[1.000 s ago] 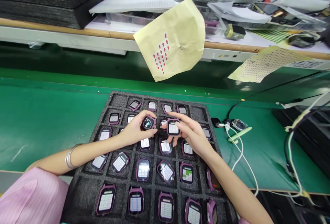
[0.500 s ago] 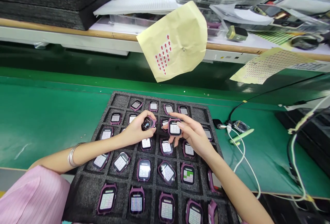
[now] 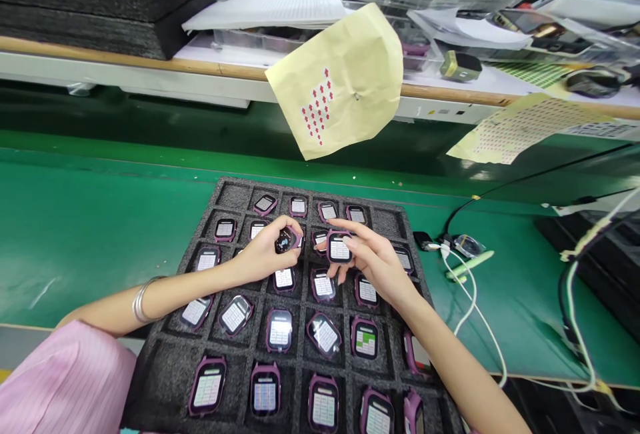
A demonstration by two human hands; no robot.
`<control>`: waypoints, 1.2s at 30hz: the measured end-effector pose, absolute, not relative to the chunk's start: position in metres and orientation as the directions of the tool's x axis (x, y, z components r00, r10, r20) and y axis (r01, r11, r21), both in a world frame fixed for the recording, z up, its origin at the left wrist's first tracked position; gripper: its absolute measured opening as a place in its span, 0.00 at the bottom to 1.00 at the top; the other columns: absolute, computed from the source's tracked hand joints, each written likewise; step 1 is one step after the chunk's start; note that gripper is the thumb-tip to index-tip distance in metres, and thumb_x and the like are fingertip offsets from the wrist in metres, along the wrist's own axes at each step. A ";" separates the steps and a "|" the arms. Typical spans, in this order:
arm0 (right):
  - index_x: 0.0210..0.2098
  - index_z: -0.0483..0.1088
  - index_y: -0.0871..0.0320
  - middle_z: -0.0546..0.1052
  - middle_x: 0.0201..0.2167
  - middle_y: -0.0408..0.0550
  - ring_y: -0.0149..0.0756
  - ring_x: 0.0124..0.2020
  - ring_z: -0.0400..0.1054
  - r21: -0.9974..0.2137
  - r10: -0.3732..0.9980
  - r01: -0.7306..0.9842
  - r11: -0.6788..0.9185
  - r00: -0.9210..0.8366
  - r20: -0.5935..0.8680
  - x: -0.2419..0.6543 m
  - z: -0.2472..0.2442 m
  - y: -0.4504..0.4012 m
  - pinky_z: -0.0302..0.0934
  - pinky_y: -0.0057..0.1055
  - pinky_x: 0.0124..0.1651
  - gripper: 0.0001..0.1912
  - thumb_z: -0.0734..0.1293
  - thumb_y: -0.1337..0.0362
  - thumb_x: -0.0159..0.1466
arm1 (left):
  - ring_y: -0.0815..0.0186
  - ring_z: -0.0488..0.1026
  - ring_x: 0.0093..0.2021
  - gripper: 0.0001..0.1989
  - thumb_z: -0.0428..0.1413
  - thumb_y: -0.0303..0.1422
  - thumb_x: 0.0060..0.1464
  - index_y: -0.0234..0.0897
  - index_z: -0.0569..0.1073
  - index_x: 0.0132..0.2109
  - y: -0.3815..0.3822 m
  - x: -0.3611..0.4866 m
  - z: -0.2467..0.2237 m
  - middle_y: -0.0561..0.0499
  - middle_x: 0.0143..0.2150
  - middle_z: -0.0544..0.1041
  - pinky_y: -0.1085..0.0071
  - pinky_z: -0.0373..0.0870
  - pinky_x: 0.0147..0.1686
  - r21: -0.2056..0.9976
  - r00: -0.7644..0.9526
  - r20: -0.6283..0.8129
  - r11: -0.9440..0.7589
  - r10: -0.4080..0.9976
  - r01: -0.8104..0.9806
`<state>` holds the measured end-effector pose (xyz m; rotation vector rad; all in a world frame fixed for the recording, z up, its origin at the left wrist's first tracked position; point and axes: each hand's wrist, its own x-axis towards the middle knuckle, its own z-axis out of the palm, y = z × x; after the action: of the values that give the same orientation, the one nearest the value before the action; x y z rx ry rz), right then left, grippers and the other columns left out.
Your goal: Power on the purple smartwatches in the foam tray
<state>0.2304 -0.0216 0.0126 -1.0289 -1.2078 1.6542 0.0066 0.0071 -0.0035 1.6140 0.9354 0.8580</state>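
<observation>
1. Two hands are raised just above the far half of a dark foam tray [image 3: 165,381] that lies on a green belt [image 3: 90,221].
2. The left hand [image 3: 260,257] pinches a dark-faced watch [image 3: 285,241] between thumb and fingertips; its screen shows a coloured picture and it is tilted toward the camera.
3. A silver bangle [image 3: 140,301] sits on the left wrist, and a pink sleeve [image 3: 60,381] fills the near left corner.
4. The right hand [image 3: 377,264] pinches a white-screen watch [image 3: 339,247] in a purple case, the forefinger stretched over its top and the thumb beneath.
5. The two held watches are just beside each other, apart, above the tray's third row.
6. The tray's square pockets hold many more purple watches with lit grid screens, some lying flat, some tilted; one [image 3: 365,341] shows a green patch.
7. The far corner pockets, left [image 3: 231,194] and right [image 3: 385,219], hold nothing.
8. Right of the tray, on the belt, lie a white cable [image 3: 470,301], a pale green pen [image 3: 470,265] and a small round charger [image 3: 465,245].
9. A yellow sheet [image 3: 350,74] bearing red arrow stickers hangs from the shelf beyond the belt.
10. A second sticker sheet [image 3: 520,127] lies further right.
</observation>
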 end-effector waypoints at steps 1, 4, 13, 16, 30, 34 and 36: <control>0.56 0.65 0.57 0.80 0.41 0.55 0.40 0.26 0.76 -0.968 0.935 -0.149 -0.200 -0.326 -0.142 0.230 0.012 -0.022 0.70 0.31 0.23 0.20 0.66 0.59 0.66 | 0.66 0.67 0.36 0.10 0.55 0.25 0.48 0.38 0.66 0.40 0.007 0.006 -0.003 0.54 0.34 0.68 0.70 0.64 0.38 0.976 0.440 0.075 -0.156 0.895 0.151; 0.56 0.65 0.57 0.80 0.41 0.55 0.40 0.26 0.76 -0.969 0.935 -0.142 -0.200 -0.323 -0.145 0.230 0.012 -0.022 0.70 0.31 0.23 0.20 0.66 0.60 0.66 | 0.67 0.67 0.37 0.10 0.55 0.24 0.48 0.38 0.66 0.40 0.006 0.006 -0.002 0.54 0.34 0.68 0.70 0.64 0.39 0.973 0.446 0.090 -0.174 0.891 0.152; 0.56 0.65 0.58 0.79 0.41 0.56 0.39 0.26 0.76 -0.970 0.936 -0.152 -0.192 -0.326 -0.134 0.230 0.013 -0.022 0.70 0.30 0.23 0.20 0.66 0.60 0.66 | 0.69 0.68 0.32 0.12 0.55 0.27 0.50 0.38 0.66 0.43 0.007 0.007 -0.004 0.55 0.34 0.67 0.71 0.66 0.36 0.982 0.444 0.035 -0.113 0.895 0.150; 0.56 0.65 0.59 0.80 0.41 0.56 0.39 0.26 0.76 -0.970 0.936 -0.155 -0.186 -0.329 -0.127 0.231 0.012 -0.021 0.70 0.30 0.23 0.20 0.65 0.61 0.67 | 0.68 0.68 0.35 0.13 0.54 0.26 0.49 0.37 0.66 0.43 0.007 0.007 -0.003 0.54 0.35 0.68 0.70 0.66 0.39 0.976 0.460 0.029 -0.125 0.887 0.179; 0.56 0.66 0.58 0.80 0.41 0.56 0.39 0.25 0.76 -0.970 0.930 -0.148 -0.191 -0.343 -0.131 0.231 0.010 -0.020 0.70 0.30 0.22 0.19 0.65 0.61 0.66 | 0.66 0.67 0.40 0.11 0.52 0.24 0.48 0.37 0.65 0.41 0.007 0.005 -0.005 0.52 0.38 0.69 0.70 0.63 0.43 0.960 0.472 0.088 -0.202 0.877 0.195; 0.56 0.66 0.58 0.80 0.41 0.56 0.39 0.25 0.76 -0.971 0.929 -0.142 -0.193 -0.345 -0.134 0.230 0.010 -0.019 0.70 0.30 0.22 0.19 0.65 0.61 0.66 | 0.65 0.67 0.41 0.12 0.53 0.25 0.49 0.37 0.65 0.43 0.006 0.005 -0.005 0.52 0.39 0.69 0.69 0.63 0.44 0.959 0.468 0.093 -0.205 0.879 0.195; 0.56 0.66 0.58 0.80 0.41 0.56 0.39 0.25 0.76 -0.971 0.930 -0.140 -0.196 -0.341 -0.139 0.229 0.010 -0.020 0.70 0.30 0.22 0.19 0.65 0.61 0.67 | 0.66 0.67 0.41 0.12 0.53 0.24 0.49 0.37 0.65 0.42 0.006 0.005 -0.005 0.52 0.39 0.69 0.70 0.63 0.44 0.961 0.462 0.099 -0.205 0.881 0.186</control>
<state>0.2295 -0.0196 0.0098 -1.0234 -1.2277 1.6607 0.0051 0.0060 -0.0049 1.6788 0.9305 0.8419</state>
